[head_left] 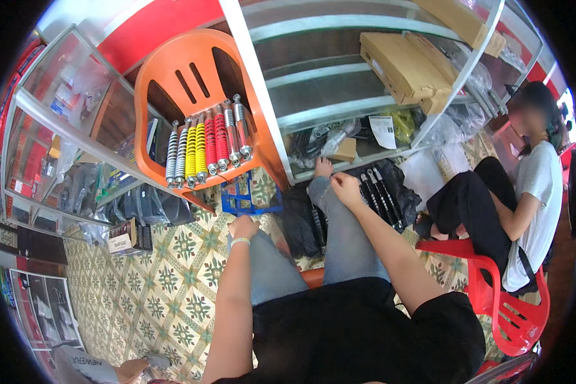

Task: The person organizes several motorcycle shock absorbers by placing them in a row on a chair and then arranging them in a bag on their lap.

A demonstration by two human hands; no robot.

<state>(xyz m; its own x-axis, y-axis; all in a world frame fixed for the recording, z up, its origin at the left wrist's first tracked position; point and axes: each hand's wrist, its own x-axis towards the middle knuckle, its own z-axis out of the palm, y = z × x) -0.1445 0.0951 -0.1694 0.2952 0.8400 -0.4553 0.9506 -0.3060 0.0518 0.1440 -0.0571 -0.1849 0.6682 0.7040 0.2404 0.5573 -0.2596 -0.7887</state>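
My left hand, with a band on its wrist, rests on my left knee with the fingers curled. No object shows in it. My right hand lies on the jeans near the frayed hem of my right leg; its fingertips touch the denim, and whether they pinch it is unclear. Ahead, an orange plastic chair bears a row of coil-over shock absorbers: white ones, yellow ones, red ones and chrome ones. More dark shock absorbers lie on black plastic beside my right leg.
A glass display cabinet stands left, and a glass shelf unit with cardboard boxes ahead. A blue plastic frame sits under the chair. At right a person sits by a red chair; another person's leg shows lower left.
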